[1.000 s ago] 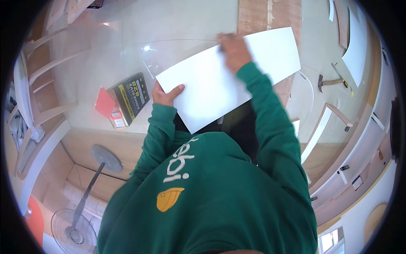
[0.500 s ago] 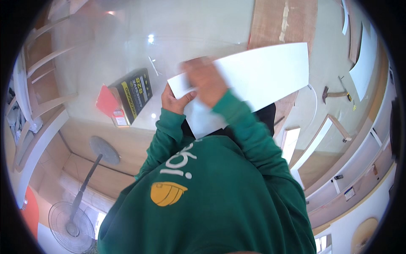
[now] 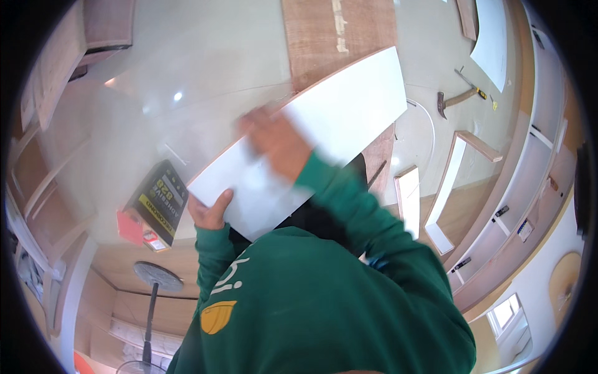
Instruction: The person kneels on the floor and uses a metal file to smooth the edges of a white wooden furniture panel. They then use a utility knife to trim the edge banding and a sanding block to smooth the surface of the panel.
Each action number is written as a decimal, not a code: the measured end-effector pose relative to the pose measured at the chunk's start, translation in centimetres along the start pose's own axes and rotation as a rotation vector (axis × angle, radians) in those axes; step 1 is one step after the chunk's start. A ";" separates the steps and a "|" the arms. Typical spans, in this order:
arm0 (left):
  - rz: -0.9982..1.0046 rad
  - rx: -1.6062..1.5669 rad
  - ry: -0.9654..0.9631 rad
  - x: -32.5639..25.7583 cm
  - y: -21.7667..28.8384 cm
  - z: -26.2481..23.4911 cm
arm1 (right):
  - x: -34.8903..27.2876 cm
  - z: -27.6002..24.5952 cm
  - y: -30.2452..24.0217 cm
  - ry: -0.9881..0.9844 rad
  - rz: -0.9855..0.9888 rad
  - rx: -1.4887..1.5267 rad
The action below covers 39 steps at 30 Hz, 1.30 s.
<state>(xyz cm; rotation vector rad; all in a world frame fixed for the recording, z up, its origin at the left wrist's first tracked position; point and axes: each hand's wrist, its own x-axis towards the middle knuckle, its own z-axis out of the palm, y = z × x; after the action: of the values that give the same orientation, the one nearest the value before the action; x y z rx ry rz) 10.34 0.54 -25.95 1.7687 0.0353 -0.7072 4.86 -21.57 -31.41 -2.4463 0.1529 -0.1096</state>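
Observation:
A white-faced board [image 3: 349, 103] with a thin brown edge lies slanted across my lap. My left hand [image 3: 210, 210] grips its near left end, the thumb on top of the white face and the fingers underneath. My right hand [image 3: 274, 142] is over the far long edge, left of the board's middle. Motion smears its fingers, so whether it holds anything cannot be made out. Left of my left hand, a black and yellow adhesive tin [image 3: 165, 193] stands on the floor beside a pink-red piece [image 3: 129, 227].
Under the board's far end is a brown plywood sheet [image 3: 311, 53] on the glossy floor. On the right lie a hammer [image 3: 460, 100], a white-and-wood L-shaped frame [image 3: 447, 193] and a short white strip [image 3: 408, 196]. A standing fan's round base [image 3: 159, 276] is at lower left.
The view has shifted, and the board now slants more steeply. My right hand has moved away from my left hand along the board. My left hand keeps its grip.

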 end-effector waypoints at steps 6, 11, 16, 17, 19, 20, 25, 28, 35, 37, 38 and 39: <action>-0.057 0.025 -0.003 -0.1 0.5 -0.3 | -1.8 -3.6 10.5 0.019 0.251 -0.130; -0.046 0.067 -0.040 0.4 1.1 0.0 | -4.9 -11.1 30.5 -0.106 0.580 -0.605; -0.060 0.076 -0.022 0.1 1.0 0.6 | -3.4 -5.5 21.3 -0.028 0.354 -0.248; -0.080 0.083 -0.017 0.0 0.6 0.2 | -2.1 -5.5 15.5 -0.078 0.273 -0.098; -0.082 0.073 -0.015 0.1 0.3 -0.1 | -2.3 -5.3 11.2 0.022 0.121 -0.187; -0.079 0.066 -0.005 -0.3 0.4 0.0 | -2.2 -5.6 13.6 -0.044 0.228 -0.114; -0.117 0.037 -0.130 1.6 1.2 -0.4 | -11.9 -11.4 42.4 0.045 0.608 -0.237; -0.090 0.044 -0.067 0.6 1.7 0.4 | -5.8 -7.4 33.2 -0.217 0.324 -0.477; -0.078 -0.180 -0.210 2.1 1.6 -1.1 | 0.0 -7.3 -8.7 0.075 -0.243 0.318; -0.194 -0.166 -0.205 3.1 2.6 -0.7 | -3.2 -10.1 -10.8 0.337 -0.032 0.320; -0.247 -0.263 -0.186 3.2 2.2 -0.8 | -6.5 -9.2 -10.3 0.442 0.382 0.654; -0.246 -0.269 -0.236 2.9 2.5 -0.6 | -10.7 -7.8 -9.1 0.569 0.801 0.978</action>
<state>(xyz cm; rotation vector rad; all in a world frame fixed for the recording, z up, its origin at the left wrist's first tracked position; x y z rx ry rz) 13.90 -0.68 -25.03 1.4284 0.1822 -1.0359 -5.95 -18.05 -20.06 -1.2054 1.0346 -0.4041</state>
